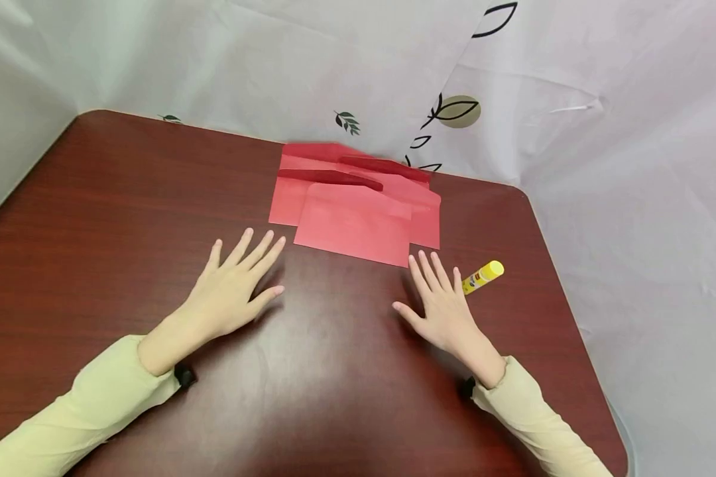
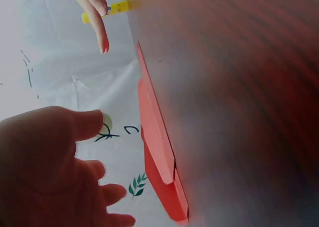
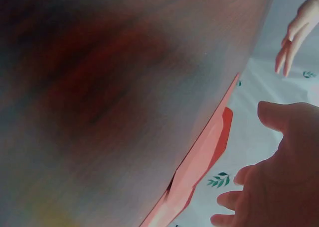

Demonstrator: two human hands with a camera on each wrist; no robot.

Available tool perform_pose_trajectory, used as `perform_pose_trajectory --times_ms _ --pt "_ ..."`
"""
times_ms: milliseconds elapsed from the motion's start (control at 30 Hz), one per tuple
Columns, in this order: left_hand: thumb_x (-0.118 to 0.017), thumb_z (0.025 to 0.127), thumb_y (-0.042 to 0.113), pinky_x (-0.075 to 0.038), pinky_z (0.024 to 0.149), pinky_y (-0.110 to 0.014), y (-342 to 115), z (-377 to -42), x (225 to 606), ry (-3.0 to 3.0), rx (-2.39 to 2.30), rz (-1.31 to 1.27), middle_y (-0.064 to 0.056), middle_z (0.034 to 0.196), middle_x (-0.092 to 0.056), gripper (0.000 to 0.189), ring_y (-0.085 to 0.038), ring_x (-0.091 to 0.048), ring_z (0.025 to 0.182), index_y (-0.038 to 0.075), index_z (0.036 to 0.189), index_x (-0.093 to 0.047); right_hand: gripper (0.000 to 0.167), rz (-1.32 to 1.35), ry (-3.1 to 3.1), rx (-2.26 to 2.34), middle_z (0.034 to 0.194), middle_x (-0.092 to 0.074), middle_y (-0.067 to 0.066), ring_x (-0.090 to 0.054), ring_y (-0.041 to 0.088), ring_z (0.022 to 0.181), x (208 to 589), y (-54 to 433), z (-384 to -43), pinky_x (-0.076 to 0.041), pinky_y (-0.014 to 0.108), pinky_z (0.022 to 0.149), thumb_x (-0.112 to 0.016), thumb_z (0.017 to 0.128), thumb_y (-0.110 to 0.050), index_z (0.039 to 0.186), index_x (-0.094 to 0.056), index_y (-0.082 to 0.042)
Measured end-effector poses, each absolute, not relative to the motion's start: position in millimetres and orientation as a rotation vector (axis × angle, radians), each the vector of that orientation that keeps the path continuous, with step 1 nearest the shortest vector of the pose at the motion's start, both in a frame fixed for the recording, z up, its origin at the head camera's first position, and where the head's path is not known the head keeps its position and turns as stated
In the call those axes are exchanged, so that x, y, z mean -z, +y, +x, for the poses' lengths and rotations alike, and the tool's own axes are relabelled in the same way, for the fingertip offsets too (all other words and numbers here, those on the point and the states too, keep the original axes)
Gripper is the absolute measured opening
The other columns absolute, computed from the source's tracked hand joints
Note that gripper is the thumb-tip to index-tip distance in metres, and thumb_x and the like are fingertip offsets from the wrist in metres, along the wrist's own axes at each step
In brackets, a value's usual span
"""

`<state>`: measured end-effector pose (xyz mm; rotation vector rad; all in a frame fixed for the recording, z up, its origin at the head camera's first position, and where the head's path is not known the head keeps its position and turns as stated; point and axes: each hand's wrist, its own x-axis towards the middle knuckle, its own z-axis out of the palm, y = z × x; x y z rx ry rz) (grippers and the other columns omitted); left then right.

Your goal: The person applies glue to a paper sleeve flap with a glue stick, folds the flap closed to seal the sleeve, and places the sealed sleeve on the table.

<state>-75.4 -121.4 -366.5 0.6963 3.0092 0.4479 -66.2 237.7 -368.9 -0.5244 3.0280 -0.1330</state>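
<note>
1. Evidently a loose pile of red envelopes, overlapping; long axes run left to right, right ends slanting toward the person. Flaps on the side away from the person, some raised.
2. Glue stick right of the pile, beside the right hand; stands upright, long axis vertical, yellow end up.
3. Left hand near the pile's left end, on the person's side; fingers straight, spread, holding nothing. Right hand near the pile's right corner, likewise spread and unladen.
4. Envelopes: smooth, matte paper, straight-edged. Stick: slim plastic-looking cylinder. Surface beneath the pile: glossy, red-brown, wood-grained. Beyond the pile: pale, creased curtain, leaf-printed.
5. Stick's lower part hidden by the right hand in the head view; label too small to read. Overlap obscures the envelope count. Contact between right fingertips and pile: cannot tell.
</note>
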Motion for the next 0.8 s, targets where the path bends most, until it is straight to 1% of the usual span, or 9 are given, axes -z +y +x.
perform_pose_trajectory --times_ms 167,300,433,567,667,733,800 --pt "-0.049 0.095 0.051 -0.01 0.112 -0.068 -122.8 -75.6 359.6 3.029 -0.429 0.673 -0.008 0.161 -0.021 0.076 -0.037 -0.013 0.148 0.023 0.156 -0.013 0.084 -0.536 3.044 0.136 0.162 -0.012 0.01 -0.002 0.03 0.151 366.5 236.1 -66.6 -0.005 0.063 0.116 -0.05 0.092 -0.056 0.155 -0.013 -0.015" --pt "-0.048 0.096 0.051 -0.01 0.112 -0.068 -123.2 -76.5 352.2 3.044 -0.42 0.662 -0.008 0.161 -0.021 0.075 -0.037 -0.013 0.148 0.022 0.156 -0.014 0.084 -0.569 3.085 0.151 0.162 -0.015 0.011 -0.007 0.033 0.15 363.6 235.2 -68.7 -0.009 0.065 0.115 -0.052 0.091 -0.054 0.155 -0.016 -0.015" --pt "-0.047 0.094 0.057 -0.009 0.112 -0.068 -121.6 -77.2 346.6 3.047 -0.424 0.629 -0.008 0.16 -0.025 0.076 -0.038 -0.015 0.148 0.021 0.155 -0.019 0.08 -0.612 3.145 0.178 0.159 -0.022 0.013 -0.019 0.037 0.145 361.0 236.7 -72.3 -0.021 0.064 0.111 -0.058 0.09 -0.049 0.153 -0.026 -0.012" --pt "-0.048 0.09 0.063 -0.008 0.114 -0.066 -117.2 -79.3 342.9 3.059 -0.479 0.605 -0.009 0.157 -0.03 0.078 -0.037 -0.019 0.147 0.02 0.153 -0.028 0.07 -0.613 3.189 0.213 0.154 -0.032 0.017 -0.032 0.037 0.132 355.0 239.6 -76.4 -0.033 0.062 0.102 -0.063 0.088 -0.042 0.146 -0.04 -0.01" --pt "-0.052 0.09 0.061 -0.014 0.114 -0.062 -111.8 -82.4 341.3 3.08 -0.55 0.63 -0.01 0.153 -0.039 0.074 -0.038 -0.027 0.143 0.016 0.148 -0.039 0.06 -0.611 3.216 0.251 0.146 -0.043 0.018 -0.04 0.036 0.123 348.7 241.8 -79.5 -0.04 0.058 0.095 -0.066 0.087 -0.036 0.138 -0.05 -0.009" --pt "-0.054 0.09 0.057 -0.021 0.113 -0.06 -108.0 -84.6 339.9 3.081 -0.606 0.65 -0.011 0.148 -0.045 0.069 -0.039 -0.034 0.14 0.014 0.144 -0.045 0.053 -0.632 3.242 0.274 0.138 -0.052 0.017 -0.045 0.035 0.117 345.0 243.7 -81.9 -0.043 0.054 0.092 -0.068 0.087 -0.031 0.133 -0.055 -0.008" --pt "-0.057 0.091 0.051 -0.03 0.108 -0.057 -104.4 -87.3 338.2 3.077 -0.65 0.67 -0.012 0.142 -0.052 0.063 -0.039 -0.042 0.133 0.012 0.139 -0.051 0.048 -0.657 3.272 0.29 0.127 -0.06 0.016 -0.049 0.034 0.11 340.7 245.8 -84.1 -0.045 0.051 0.089 -0.071 0.085 -0.026 0.127 -0.06 -0.007"
